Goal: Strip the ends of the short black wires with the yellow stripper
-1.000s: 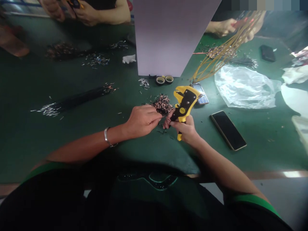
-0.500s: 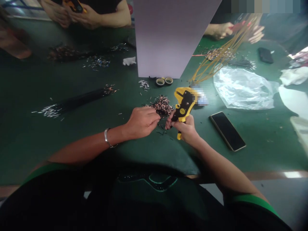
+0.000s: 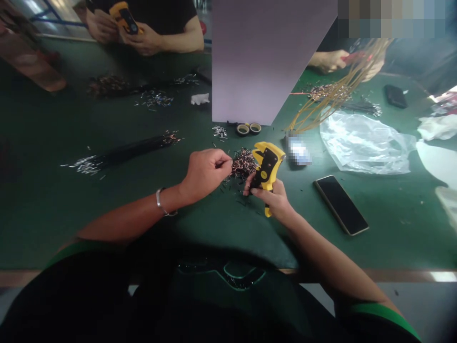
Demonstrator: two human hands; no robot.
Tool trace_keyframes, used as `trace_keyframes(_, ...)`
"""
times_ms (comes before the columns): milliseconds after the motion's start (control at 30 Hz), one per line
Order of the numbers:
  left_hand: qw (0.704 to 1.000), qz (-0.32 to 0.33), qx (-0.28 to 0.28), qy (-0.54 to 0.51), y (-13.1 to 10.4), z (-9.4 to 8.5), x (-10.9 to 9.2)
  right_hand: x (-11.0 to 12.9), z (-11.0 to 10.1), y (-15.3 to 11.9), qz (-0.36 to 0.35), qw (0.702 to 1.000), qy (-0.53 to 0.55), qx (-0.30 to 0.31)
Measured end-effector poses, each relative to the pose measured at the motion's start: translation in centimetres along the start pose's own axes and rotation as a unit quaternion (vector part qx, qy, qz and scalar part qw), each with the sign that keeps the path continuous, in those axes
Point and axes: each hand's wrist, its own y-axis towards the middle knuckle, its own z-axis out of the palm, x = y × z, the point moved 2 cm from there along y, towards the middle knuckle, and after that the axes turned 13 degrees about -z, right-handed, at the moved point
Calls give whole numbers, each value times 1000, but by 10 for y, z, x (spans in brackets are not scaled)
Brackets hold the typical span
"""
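Note:
My right hand [image 3: 273, 195] is wrapped round the handles of a yellow and black hand tool [image 3: 267, 166], its jaws pointing up and left. My left hand [image 3: 207, 174], with a metal bracelet at the wrist, is closed in a pinch; anything between its fingertips is too small to make out. Just right of those fingertips lies a pile of short wires with copper-coloured ends [image 3: 244, 163]. Small dark scraps are scattered below the pile. Behind it is a small heap of silvery pieces [image 3: 219, 132], beside two tape rolls [image 3: 249, 128].
A bundle of black wires [image 3: 124, 151] lies at the left. At the right are a phone [image 3: 342, 205], a clear plastic bag [image 3: 367, 143] and yellow wires [image 3: 317, 105]. A pale upright panel [image 3: 264, 62] stands behind. Other people's hands work across the table.
My left hand has moved slightly left and up, away from the tool. The tool has tilted a little and sits lower left beside the pile. The whole view has shifted slightly.

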Motion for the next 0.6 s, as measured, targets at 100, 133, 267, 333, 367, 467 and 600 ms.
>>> trace_keyframes(100, 1000, -6, -12, -5, -1, 1, -2, -1, 2, -1, 9, 1000, 8, 2)
trace_keyframes(133, 1000, -9, -16, -4, -1, 2, -3, -1, 2, -1, 11, 1000, 9, 4)
trace_keyframes(267, 1000, -12, -7, 7, -4, 6, -7, -1, 4, -2, 22, 1000, 11, -1)
trace_keyframes(333, 1000, -9, 2, 10, -6, 9, -7, -1, 5, -2, 23, 1000, 15, -12)
trace_keyframes(367, 1000, -6, 3, 11, -7, 11, -7, -1, 6, -3, 22, 999, 15, -18)
trace_keyframes(467, 1000, 2, 4, 10, -9, 14, -6, 0, 7, -3, 13, 1000, -1, -25)
trace_keyframes(600, 999, -14, 27, -17, -11, 17, -8, 3, 8, -3, -5, 999, -42, -10)
